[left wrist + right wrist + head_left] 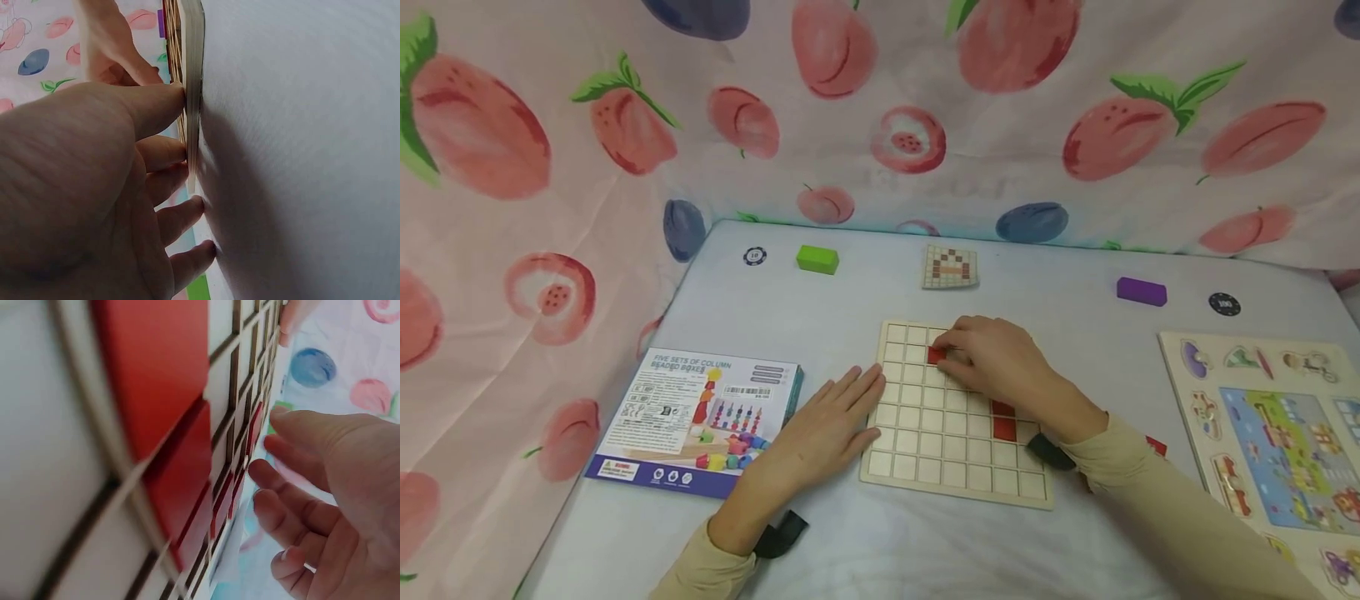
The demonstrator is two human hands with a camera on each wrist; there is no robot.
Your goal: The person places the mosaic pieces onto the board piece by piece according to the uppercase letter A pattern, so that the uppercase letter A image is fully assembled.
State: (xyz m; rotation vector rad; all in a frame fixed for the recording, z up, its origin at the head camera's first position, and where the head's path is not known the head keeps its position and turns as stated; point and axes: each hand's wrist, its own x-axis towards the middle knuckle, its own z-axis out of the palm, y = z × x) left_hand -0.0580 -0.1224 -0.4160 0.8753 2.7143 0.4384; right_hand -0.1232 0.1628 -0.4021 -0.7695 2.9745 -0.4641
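Observation:
A wooden grid board lies in the middle of the table. My left hand rests along its left edge, fingers extended; in the left wrist view the thumb and some fingertips touch the board's side. My right hand is over the board's upper part, thumb and forefinger at a red square tile that sits in a cell. In the right wrist view these fingers are slightly bent and do not visibly pinch the tile. More red tiles fill cells near the right side, partly hidden by the right hand.
A pattern card lies behind the board, between a green block and a purple block. Poker chips lie farther out. A bead-toy box is left; a picture puzzle and a red piece are right.

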